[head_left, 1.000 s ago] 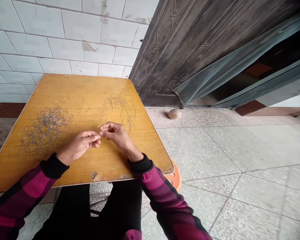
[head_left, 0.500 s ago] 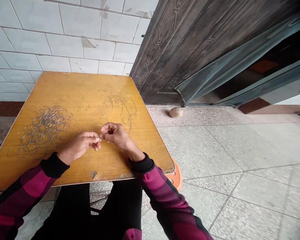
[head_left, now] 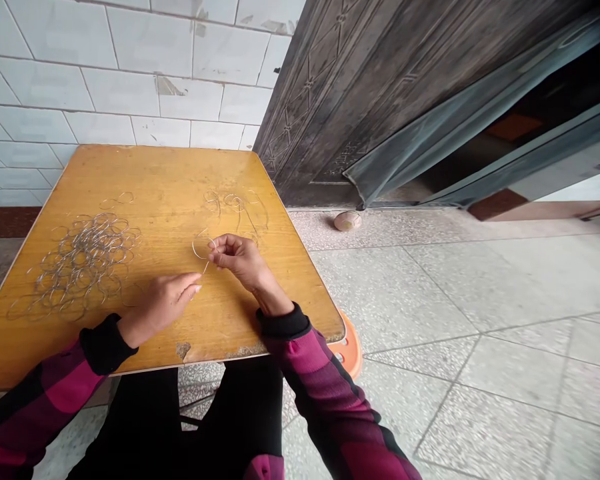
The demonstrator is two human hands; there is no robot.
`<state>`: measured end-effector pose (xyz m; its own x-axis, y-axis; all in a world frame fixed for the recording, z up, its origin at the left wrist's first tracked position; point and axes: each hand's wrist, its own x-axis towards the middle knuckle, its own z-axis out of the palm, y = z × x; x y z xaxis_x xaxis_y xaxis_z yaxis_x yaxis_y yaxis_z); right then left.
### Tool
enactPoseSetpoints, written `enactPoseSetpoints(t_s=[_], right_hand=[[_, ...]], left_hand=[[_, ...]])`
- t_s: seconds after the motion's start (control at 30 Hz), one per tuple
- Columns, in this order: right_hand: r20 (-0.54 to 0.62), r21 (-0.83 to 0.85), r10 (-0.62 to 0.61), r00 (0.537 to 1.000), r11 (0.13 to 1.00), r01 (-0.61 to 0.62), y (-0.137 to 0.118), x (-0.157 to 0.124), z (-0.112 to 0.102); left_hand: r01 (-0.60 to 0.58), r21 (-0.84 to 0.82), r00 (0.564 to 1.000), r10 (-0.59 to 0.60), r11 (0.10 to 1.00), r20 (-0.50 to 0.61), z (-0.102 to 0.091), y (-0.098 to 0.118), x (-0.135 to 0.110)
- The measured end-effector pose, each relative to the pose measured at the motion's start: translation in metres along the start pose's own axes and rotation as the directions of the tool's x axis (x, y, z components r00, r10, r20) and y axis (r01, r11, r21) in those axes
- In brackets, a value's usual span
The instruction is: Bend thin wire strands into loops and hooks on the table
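Note:
A thin bent wire loop [head_left: 201, 247] is pinched in my right hand [head_left: 239, 257] just above the wooden table [head_left: 155, 173], near its middle. The wire's tail runs down towards my left hand [head_left: 166, 303], which rests lower on the table with its fingers drawn together at the tip of the wire. A flat heap of several linked wire rings [head_left: 80, 263] lies to the left of my hands. A few loose bent wires [head_left: 237, 203] lie beyond my right hand.
The table stands against a white tiled wall [head_left: 130, 67]. A dark carved door [head_left: 380, 100] is on the right. An orange stool [head_left: 347, 350] shows under the table's right corner. A small round object [head_left: 347, 221] lies on the stone floor by the door.
My hands were pinched together on the wire; now they have drawn apart, the right moving up and away with the loop, the left sliding back towards me.

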<state>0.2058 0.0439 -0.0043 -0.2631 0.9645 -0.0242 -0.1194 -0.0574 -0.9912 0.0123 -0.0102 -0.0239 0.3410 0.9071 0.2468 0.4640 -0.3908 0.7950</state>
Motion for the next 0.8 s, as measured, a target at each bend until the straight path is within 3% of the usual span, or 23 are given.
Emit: enactPoseSetpoints(t_s=[0.07, 0.13, 0.3, 0.6, 0.7, 0.8], right_hand=[[-0.019, 0.031, -0.011, 1.0, 0.999, 0.012, 0.0, 0.001, -0.001], [-0.057, 0.054, -0.016, 0.998, 0.998, 0.019, -0.001, 0.001, -0.001], [-0.146, 0.105, -0.046, 0.988, 0.993, 0.062, 0.0, 0.001, -0.001], [-0.03, 0.036, 0.027, 0.999, 0.999, -0.025, -0.003, 0.004, -0.017], [-0.046, 0.04, 0.021, 0.999, 0.999, -0.019, -0.003, 0.004, -0.019], [-0.073, 0.051, 0.011, 0.997, 0.999, -0.007, -0.004, 0.003, -0.016]], left_hand=[[-0.125, 0.153, 0.992, 0.123, 0.98, 0.026, 0.003, -0.004, -0.004], [-0.185, 0.23, 0.982, 0.173, 0.955, 0.074, 0.005, -0.006, -0.007], [-0.181, 0.233, 0.982, 0.162, 0.956, 0.099, 0.007, 0.0, -0.013], [-0.423, 0.44, 0.899, 0.307, 0.792, 0.311, 0.006, 0.011, -0.018], [-0.436, 0.428, 0.892, 0.319, 0.792, 0.319, 0.008, 0.014, -0.02], [-0.383, 0.444, 0.921, 0.3, 0.81, 0.248, 0.009, 0.015, -0.02]])
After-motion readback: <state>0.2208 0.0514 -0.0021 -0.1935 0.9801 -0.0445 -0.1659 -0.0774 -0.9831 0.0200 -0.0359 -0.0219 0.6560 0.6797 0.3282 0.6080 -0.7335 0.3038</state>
